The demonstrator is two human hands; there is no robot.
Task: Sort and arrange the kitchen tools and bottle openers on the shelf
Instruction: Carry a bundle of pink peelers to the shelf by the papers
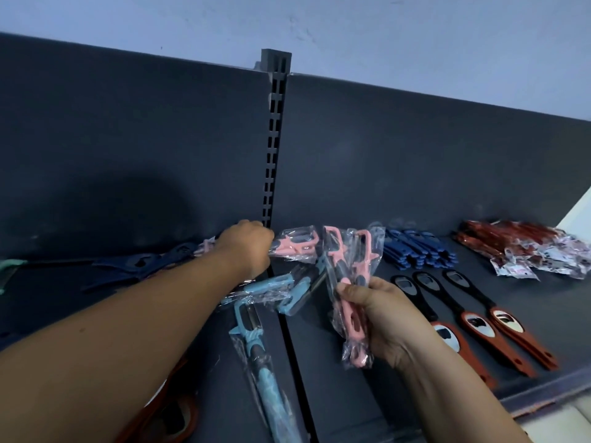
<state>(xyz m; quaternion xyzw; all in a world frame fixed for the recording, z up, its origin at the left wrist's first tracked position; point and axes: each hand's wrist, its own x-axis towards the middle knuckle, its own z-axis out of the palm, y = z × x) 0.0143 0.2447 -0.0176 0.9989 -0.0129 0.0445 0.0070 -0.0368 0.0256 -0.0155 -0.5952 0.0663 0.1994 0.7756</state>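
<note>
Dark grey shelf (473,266) and back panel fill the view, split by a slotted upright (275,139). My left hand (248,247) reaches to the foot of that upright, fingers curled on the wrap of a pink peeler (295,247) lying at the back. The fingertips are hidden behind the knuckles, so I take it for a pinch rather than a full grip. My right hand (377,314) holds a bunch (347,270) of bagged pink peelers upright, fingers and thumb closed round the handles. Blue peelers (259,356) lie loose across the seam between my hands. To the right the bottle openers (467,318) sit in a row, with a blue stack (415,251) behind them and red packets (518,247) further along. Dark openers (144,263) lie to the left.

The step, as I judge it, is gathering the pinks into one lot. To do it well I should take the peeler by its handle, not the slippery wrap. Then I lift it clear of the blue ones just beside it and lay it against the bunch with all heads matching. After that the bunch wants its own patch, apart from the blues.
</note>
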